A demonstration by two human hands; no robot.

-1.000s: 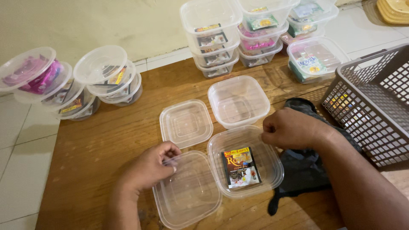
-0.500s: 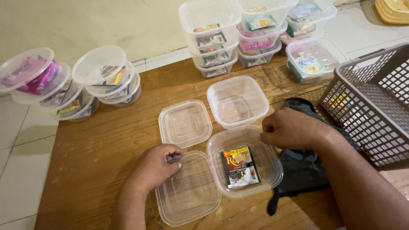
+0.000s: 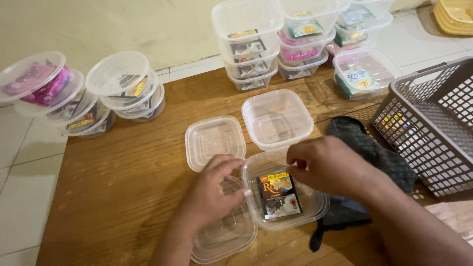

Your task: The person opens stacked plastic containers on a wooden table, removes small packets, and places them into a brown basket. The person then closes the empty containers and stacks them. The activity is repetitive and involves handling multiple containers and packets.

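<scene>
My left hand [image 3: 213, 193] lies on a clear square lid [image 3: 227, 232] at the front of the wooden board, fingers spread toward the tub beside it. That clear plastic tub [image 3: 315, 206] holds a dark sachet [image 3: 280, 195] with a yellow top. My right hand [image 3: 329, 164] hovers over the tub's far rim, its fingers curled and touching the sachet's top edge. Behind them sit another clear lid [image 3: 215, 141] and an empty clear square tub [image 3: 277, 118].
A grey slotted basket [image 3: 429, 123] stands at the right, with a dark cloth [image 3: 375, 158] beside it. Stacks of square tubs [image 3: 249, 43] with sachets line the back. Round tubs [image 3: 118, 84] lean in piles at the left. Yellow trays [image 3: 454, 16] sit in the far right corner.
My left hand has slid right along the front lid toward the tub. My right hand has moved left and down over the tub to the sachet.
</scene>
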